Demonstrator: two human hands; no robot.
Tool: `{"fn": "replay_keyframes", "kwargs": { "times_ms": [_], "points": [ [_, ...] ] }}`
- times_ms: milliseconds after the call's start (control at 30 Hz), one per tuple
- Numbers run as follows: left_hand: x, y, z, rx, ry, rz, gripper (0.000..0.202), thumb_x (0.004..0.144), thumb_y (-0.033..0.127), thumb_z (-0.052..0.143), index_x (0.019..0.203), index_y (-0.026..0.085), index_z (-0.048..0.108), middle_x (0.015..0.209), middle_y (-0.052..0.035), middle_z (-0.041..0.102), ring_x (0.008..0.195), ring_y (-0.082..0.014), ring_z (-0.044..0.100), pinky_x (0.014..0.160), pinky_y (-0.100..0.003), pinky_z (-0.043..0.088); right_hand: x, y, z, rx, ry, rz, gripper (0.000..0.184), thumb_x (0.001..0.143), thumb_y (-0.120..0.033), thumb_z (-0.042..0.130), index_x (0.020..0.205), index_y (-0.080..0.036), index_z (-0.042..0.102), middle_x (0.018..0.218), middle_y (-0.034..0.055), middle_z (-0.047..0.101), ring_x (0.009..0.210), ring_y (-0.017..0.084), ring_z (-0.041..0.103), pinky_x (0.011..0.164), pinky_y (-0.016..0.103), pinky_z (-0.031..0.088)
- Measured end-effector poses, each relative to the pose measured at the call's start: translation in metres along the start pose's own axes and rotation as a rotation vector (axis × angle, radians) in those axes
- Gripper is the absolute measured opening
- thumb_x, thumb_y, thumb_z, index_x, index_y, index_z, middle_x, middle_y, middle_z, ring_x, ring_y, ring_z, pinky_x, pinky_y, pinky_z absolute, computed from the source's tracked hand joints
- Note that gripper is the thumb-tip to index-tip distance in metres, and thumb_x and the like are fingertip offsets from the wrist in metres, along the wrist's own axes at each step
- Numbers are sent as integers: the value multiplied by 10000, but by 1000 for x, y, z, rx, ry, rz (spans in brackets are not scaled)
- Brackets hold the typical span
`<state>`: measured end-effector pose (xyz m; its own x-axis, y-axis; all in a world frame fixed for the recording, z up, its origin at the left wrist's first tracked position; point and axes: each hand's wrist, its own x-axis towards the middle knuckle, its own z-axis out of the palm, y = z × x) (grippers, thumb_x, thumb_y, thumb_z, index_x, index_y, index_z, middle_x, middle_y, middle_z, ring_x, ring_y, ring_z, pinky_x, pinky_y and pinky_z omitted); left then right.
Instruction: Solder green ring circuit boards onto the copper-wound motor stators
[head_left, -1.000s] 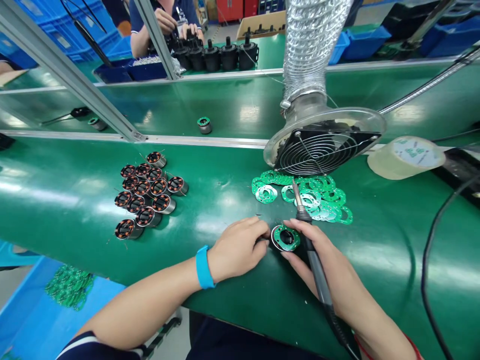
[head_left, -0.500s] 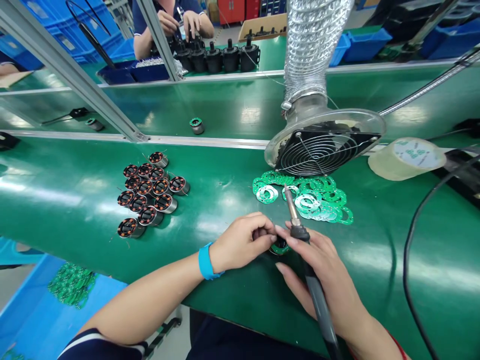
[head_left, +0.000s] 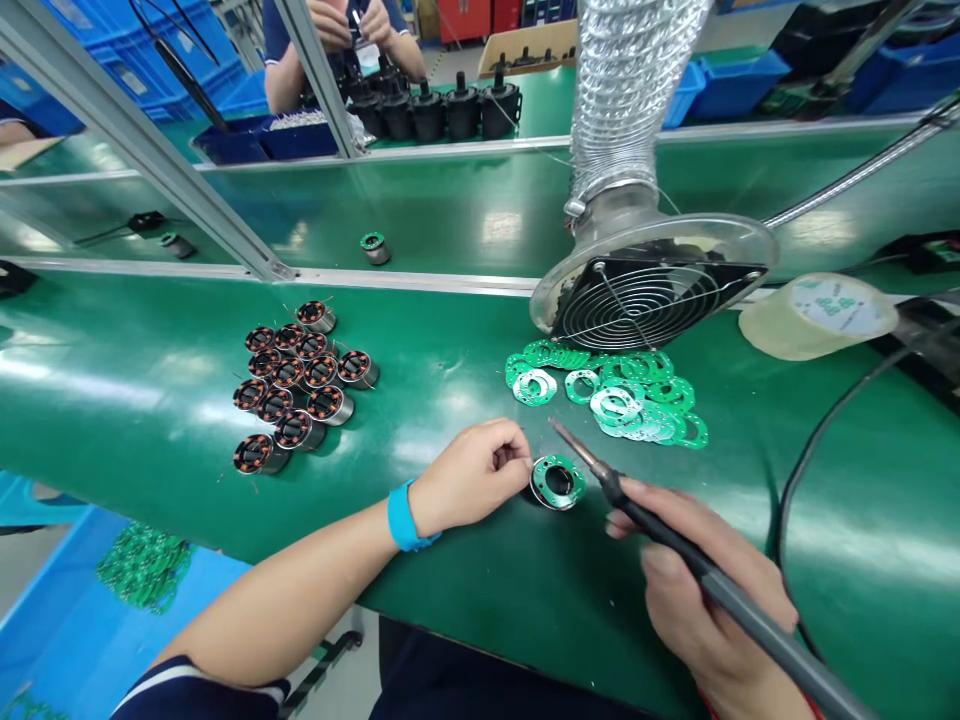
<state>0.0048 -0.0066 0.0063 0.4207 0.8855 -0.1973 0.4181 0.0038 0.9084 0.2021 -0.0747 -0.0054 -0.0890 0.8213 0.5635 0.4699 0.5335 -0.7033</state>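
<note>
Right hand (head_left: 705, 630) grips our soldering iron (head_left: 739, 605); left hand (head_left: 472, 475) is curled, hold unclear, board-topped stator (head_left: 559, 500) just right of it. Looks like we're positioning for soldering; next needs steady tip

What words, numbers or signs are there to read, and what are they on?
No words or numbers are readable.
White label on the pale yellow, translucent roll: green marks, too blurred.
Pale card on the dark-shirted person in the background: too small.
Green ring-shaped circuit boards: pale specks, too small.
Grey-handled soldering iron in the right hand: no lettering shows.
</note>
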Motion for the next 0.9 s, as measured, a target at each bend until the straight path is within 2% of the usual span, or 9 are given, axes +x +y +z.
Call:
{"fn": "replay_keyframes", "kwargs": {
  "times_ms": [67, 167, 267, 400, 533, 633, 733, 800, 900],
  "points": [
    [1, -1, 1, 14, 4, -6, 119, 755, 113, 540, 667, 179, 495, 644, 50, 478, 598, -96, 439, 561, -216, 350, -3, -1, -4, 6, 39, 12, 233, 935, -264, 483, 1070, -208, 665, 693, 35, 669, 546, 176, 628, 514, 319, 493],
    [1, -3, 2, 37, 15, 4, 119, 760, 120, 539, 673, 183, 487, 649, 50, 468, 594, -97, 432, 564, -219, 350, 2, -5, -7, -4, -12, -37, 197, 933, -271, 475, 960, -211, 662, 619, 20, 612, 517, 170, 594, 496, 318, 478],
    [0, -5, 3, 44, 21, 34, 109, 770, 139, 531, 687, 185, 479, 662, 48, 458, 589, -97, 422, 562, -223, 344, 8, -9, -7, -9, -66, -70, 178, 928, -219, 462, 951, -209, 638, 585, 4, 576, 512, 163, 582, 486, 303, 461],
    [-1, -5, 3, 60, 33, 86, 106, 777, 138, 504, 694, 187, 460, 672, 43, 447, 595, -100, 414, 565, -225, 335, 6, -7, -6, 14, -55, -95, 175, 916, -196, 487, 1003, -205, 638, 579, -11, 567, 509, 154, 573, 483, 292, 454],
    [-2, -4, 4, 104, 38, 118, 112, 778, 131, 490, 693, 189, 444, 678, 39, 431, 604, -104, 405, 570, -229, 325, -1, -1, 2, -7, 13, 33, 323, 927, -176, 509, 1242, -216, 573, 831, 30, 708, 669, 163, 675, 629, 301, 545],
    [-3, -3, 3, 148, 49, 148, 128, 769, 114, 483, 682, 190, 426, 679, 35, 427, 624, -111, 409, 584, -237, 319, 0, 4, 12, -177, -65, 81, 357, 927, -238, 551, 1282, -227, 523, 992, 71, 721, 875, 212, 704, 772, 348, 575],
    [-3, -2, 0, 161, 33, 156, 139, 758, 99, 485, 670, 188, 426, 681, 33, 438, 639, -113, 418, 595, -241, 321, 3, 5, 23, -291, -164, 83, 410, 899, -354, 597, 1267, -197, 508, 1023, 117, 686, 889, 244, 701, 722, 367, 594],
    [-2, -1, -3, 102, 8, 104, 118, 770, 115, 497, 687, 186, 451, 676, 39, 447, 625, -107, 419, 582, -235, 325, 5, 5, 27, -283, -213, 90, 412, 907, -334, 575, 1284, -193, 485, 1050, 124, 679, 903, 241, 706, 715, 359, 602],
    [1, -2, -9, -74, -25, -40, 23, 811, 188, 526, 794, 181, 513, 663, 55, 464, 589, -97, 417, 553, -223, 331, 6, 3, 26, -207, -267, 92, 439, 919, -250, 534, 1346, -224, 437, 1213, 120, 659, 1054, 240, 682, 824, 368, 594]
  ]
}}
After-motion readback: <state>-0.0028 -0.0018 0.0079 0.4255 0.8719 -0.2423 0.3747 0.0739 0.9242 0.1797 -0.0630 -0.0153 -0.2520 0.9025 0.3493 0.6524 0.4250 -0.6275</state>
